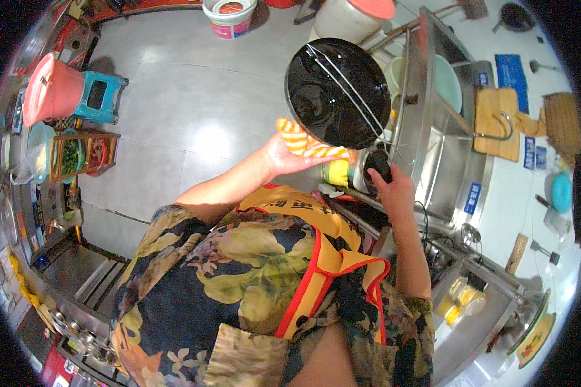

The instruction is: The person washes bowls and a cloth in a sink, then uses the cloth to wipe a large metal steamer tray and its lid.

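A black wok (319, 96) is held up in front of me, over the floor beside the steel sink unit. My left hand (290, 157) holds an orange-and-white striped cloth (298, 138) against the wok's lower left rim. My right hand (392, 186) grips a dark handle part (378, 167) at the wok's lower right; the fingers are partly hidden. A pair of long metal tongs (351, 87) lies across the wok, its looped end near my right hand. A yellow container (338, 172) stands below the wok, between my hands.
Right of me is a stainless steel sink (435, 179) with a curved tap (506, 128). A wooden cutting board (496, 123) rests behind it. A large lidded white bucket (344, 22) stands beyond the wok. At the left are a blue stool (101, 96), a pink bucket (60, 89) and food baskets (70, 155).
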The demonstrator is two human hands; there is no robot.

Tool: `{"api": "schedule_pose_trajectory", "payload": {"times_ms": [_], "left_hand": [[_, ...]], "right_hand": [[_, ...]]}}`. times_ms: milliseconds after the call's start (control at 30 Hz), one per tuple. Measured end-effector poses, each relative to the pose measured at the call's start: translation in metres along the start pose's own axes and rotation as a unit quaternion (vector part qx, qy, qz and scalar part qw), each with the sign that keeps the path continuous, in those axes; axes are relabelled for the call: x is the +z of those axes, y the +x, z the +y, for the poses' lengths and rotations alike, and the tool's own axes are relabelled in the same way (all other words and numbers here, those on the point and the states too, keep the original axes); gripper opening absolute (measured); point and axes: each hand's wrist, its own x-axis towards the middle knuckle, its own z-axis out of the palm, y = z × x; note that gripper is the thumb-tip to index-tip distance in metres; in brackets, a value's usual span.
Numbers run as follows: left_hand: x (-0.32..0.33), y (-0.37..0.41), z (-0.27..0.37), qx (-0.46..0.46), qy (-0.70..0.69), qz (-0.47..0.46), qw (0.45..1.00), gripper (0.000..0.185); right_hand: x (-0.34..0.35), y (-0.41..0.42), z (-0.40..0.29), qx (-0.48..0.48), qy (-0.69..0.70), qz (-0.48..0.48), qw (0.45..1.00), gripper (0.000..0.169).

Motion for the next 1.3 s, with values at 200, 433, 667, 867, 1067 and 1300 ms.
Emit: {"api": "schedule_pose_trajectory", "payload": {"times_ms": [200,433,667,867,1067,1300], "left_hand": [[0.009,-0.050,0.078,0.081,0.060,-0.166,0.981,0.051],[0.026,-0.057,0.143,0.340,0.119,0.071,0.930,0.047],[-0.027,-0.024,0.193,0.408,0.136,0.111,0.896,0.027],[-0.019,0.008,0.223,0.370,0.037,0.052,0.927,0.023],[0.025,0.034,0.247,0.449,0.117,0.189,0.865,0.027],[0.045,0.028,0.348,0.472,0.142,0.245,0.835,0.028]], "right_hand": [[-0.004,0.044,-0.018,-0.033,0.019,0.005,0.999,0.050],[-0.003,0.094,-0.013,-0.022,0.013,-0.033,0.999,0.051],[0.013,0.175,0.004,-0.187,0.013,0.036,0.982,0.049],[0.000,0.249,-0.029,-0.237,0.013,-0.003,0.971,0.049],[-0.002,0.321,-0.083,-0.261,0.071,-0.062,0.961,0.042],[0.029,0.414,-0.152,-0.272,0.030,-0.038,0.961,0.048]]}}
